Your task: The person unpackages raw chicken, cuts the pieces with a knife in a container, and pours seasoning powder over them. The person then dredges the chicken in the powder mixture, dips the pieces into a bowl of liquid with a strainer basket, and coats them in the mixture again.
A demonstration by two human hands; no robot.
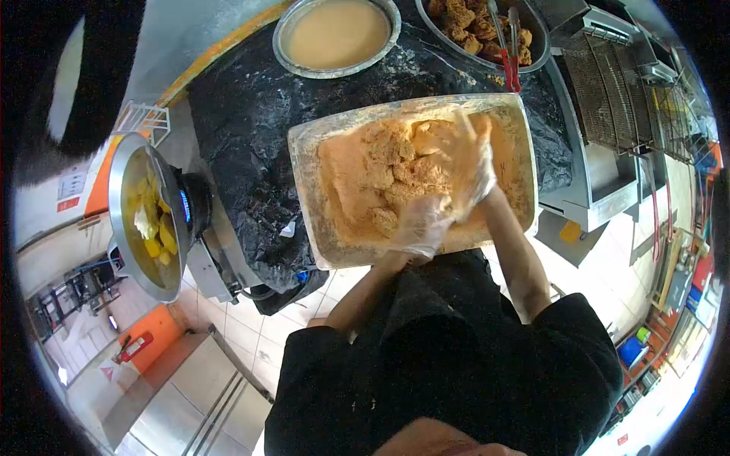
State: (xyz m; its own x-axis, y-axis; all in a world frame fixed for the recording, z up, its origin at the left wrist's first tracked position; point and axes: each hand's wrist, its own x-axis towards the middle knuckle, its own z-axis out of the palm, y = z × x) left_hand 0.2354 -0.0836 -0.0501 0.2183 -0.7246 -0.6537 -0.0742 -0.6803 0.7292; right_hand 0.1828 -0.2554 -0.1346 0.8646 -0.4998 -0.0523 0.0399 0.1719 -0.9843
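A large tub [303, 163] holds orange-tan flour [342, 178] and several coated pieces of chicken [403, 182]. Both of my hands are in clear plastic gloves dusted with flour. My left hand [423, 226] is over the near side of the tub, by the coated pieces; blur and the glove hide its fingers. To its right and farther in, my right hand [473, 159] is smeared by motion, its fingers stretched apart toward the far wall, with nothing visibly held.
Beyond the tub stand a bowl of cloudy tan liquid [334, 34] and a bowl of fried chicken [475, 26] with red-handled tongs [511, 61]. At left, a metal pot [125, 163] holds yellow chunks. Wire fryer baskets [601, 91] are at right. Black plastic [251, 152] covers the table.
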